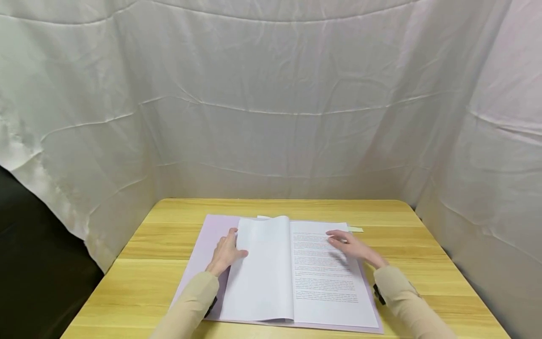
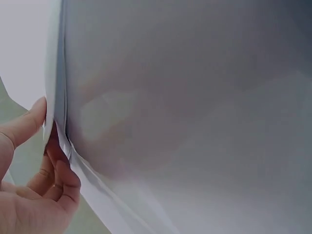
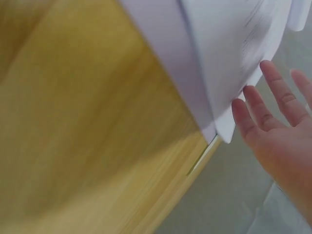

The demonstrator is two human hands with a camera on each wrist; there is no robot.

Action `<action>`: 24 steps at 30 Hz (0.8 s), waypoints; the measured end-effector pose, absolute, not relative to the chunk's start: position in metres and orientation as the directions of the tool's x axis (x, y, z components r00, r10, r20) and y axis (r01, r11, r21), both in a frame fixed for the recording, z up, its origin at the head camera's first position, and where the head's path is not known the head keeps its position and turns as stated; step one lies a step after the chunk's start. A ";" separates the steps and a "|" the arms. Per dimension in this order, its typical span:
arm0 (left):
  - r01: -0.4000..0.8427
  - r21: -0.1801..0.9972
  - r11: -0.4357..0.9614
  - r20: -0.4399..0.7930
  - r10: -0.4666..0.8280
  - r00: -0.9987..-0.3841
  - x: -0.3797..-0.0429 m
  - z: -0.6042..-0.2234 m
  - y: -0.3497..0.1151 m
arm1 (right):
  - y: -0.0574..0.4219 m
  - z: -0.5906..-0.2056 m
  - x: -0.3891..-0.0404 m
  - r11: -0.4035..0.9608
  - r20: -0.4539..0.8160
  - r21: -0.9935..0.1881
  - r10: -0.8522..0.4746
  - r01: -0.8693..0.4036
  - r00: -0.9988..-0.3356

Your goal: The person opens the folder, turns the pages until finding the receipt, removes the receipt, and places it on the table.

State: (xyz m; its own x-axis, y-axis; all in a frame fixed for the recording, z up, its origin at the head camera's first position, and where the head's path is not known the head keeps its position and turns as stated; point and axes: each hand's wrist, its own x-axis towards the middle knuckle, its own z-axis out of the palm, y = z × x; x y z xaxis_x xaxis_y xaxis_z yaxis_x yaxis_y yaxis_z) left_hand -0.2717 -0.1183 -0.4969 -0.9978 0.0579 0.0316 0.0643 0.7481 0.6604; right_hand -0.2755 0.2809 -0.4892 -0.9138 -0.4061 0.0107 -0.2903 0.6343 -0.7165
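Note:
A stack of paper pages lies spread on a lilac folder (image 1: 218, 222). The turned left page (image 1: 260, 278) is blank, and the right page (image 1: 323, 292) carries lines of small print. My left hand (image 1: 226, 254) holds the outer edge of the left-side pages. Seen from the left wrist, the thumb presses one side of the page edge (image 2: 56, 63) while curled fingers lie behind it. Over the upper right part of the printed page hovers my right hand (image 1: 349, 246), its fingers spread and loosely bent with nothing between them.
Past the right page's top corner a pale yellow-green tab (image 1: 355, 229) sticks out. The folder lies near the front of a wooden table (image 1: 127, 282). Grey-white cloth (image 1: 271, 141) hangs behind and at both sides. Something black (image 1: 34, 245) shows at the far left.

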 end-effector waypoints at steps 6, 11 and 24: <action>0.094 0.629 0.772 0.079 0.057 -0.995 -0.272 -0.500 -0.117 | 0.287 -0.491 -0.285 0.656 0.010 -0.703 -0.376 -0.274 -0.926; 0.153 0.605 0.781 0.121 0.101 -0.988 -0.272 -0.504 -0.115 | 0.290 -0.494 -0.293 0.677 0.037 -0.682 -0.346 -0.276 -0.938; 0.291 0.656 0.696 0.033 0.359 -0.933 -0.268 -0.502 -0.116 | 0.293 -0.504 -0.312 0.746 0.077 -0.617 -0.259 -0.251 -0.963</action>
